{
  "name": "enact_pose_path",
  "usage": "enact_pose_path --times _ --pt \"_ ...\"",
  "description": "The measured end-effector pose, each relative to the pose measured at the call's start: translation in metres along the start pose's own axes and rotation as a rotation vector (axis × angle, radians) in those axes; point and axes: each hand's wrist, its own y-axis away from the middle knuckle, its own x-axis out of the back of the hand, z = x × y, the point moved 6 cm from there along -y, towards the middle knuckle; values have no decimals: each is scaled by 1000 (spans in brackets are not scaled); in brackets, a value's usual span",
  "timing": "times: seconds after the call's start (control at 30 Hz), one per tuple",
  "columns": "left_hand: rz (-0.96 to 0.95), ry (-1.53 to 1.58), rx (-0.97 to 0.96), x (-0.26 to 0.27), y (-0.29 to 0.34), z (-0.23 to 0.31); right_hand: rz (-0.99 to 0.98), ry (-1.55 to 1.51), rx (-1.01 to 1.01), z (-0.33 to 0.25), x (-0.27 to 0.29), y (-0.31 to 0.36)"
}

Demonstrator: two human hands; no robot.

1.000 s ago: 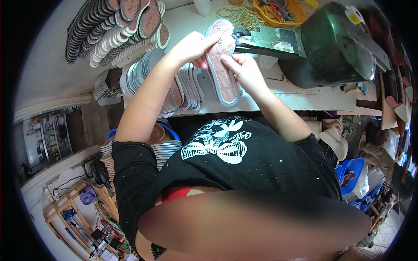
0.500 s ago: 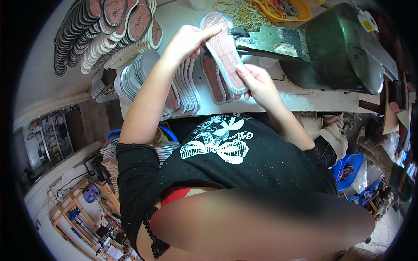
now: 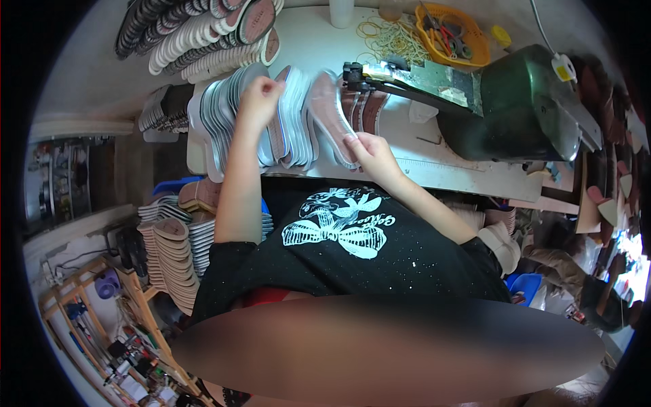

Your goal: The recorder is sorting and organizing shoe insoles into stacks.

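My right hand (image 3: 375, 159) grips the lower end of an insole (image 3: 331, 112) with a brown face and pale rim, thumb on its face. The insole is tilted and slightly blurred at its top. My left hand (image 3: 260, 99) is over a row of pale grey insoles (image 3: 224, 119), fingers curled together, with nothing visible in them. Between my hands stand more insoles (image 3: 296, 112) on edge, close-packed. Partly hidden behind the held insole, brown-faced insoles (image 3: 373, 112) lie beneath the narrow arm of a green machine (image 3: 519, 105).
Stacked black and white rimmed insoles (image 3: 203, 41) fill the far left of the white table (image 3: 305, 44). Yellowish cords (image 3: 386, 37) lie beside a yellow basket (image 3: 453, 37) of tools at the back. More stacked soles (image 3: 173, 254) stand below the table's left end.
My left hand has let go of the insole and moved left to the row. My right hand has brought the insole left and away from the machine's arm. The view has shifted.
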Motion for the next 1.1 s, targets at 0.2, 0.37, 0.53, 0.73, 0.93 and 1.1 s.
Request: enact_pose_path --times 0.2,0.37,0.53,0.73,0.93,1.1 --pt "124 -596 54 -14 44 19 213 546 92 8 11 -12" --pt "-78 -329 235 -12 40 -9 356 692 182 -26 23 4" --pt "165 -173 223 13 47 14 -71 201 103 -13 0 7" --pt "319 905 68 -1 75 97 1 215 547 -105 -32 29" --pt "241 1242 -2 6 73 114 73 -24 496 -100 -14 26" --pt "-86 1448 161 -3 60 114 -71 63 629 -109 -5 39"
